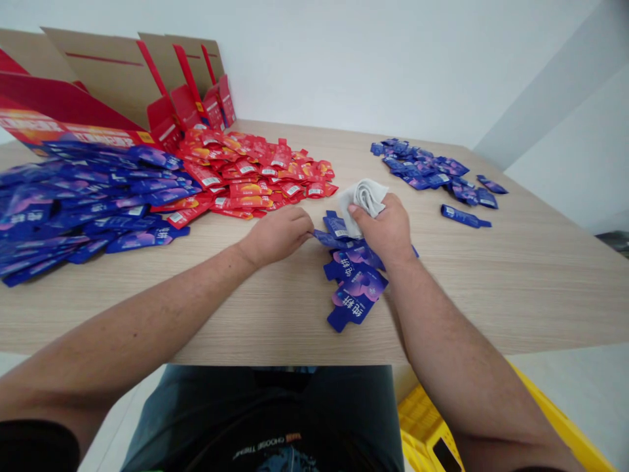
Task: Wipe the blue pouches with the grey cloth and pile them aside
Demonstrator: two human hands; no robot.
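Note:
My right hand [388,229] is closed around a folded white cloth [364,200], which rests against some blue sachets. With its fingers pinched, my left hand [280,234] grips the end of one blue sachet [325,238]. Several more blue sachets [356,292] with purple print lie overlapping on the table just below the hands, their spouted ends pointing toward me. Part of the gripped sachet is hidden by the cloth and my right hand.
A large heap of blue sachets [88,203] covers the left side, beside a pile of red sachets [260,174]. Red cardboard boxes [98,98] stand open behind them. More blue sachets [427,167] lie at the back right. A yellow crate [425,419] sits below the table's front edge.

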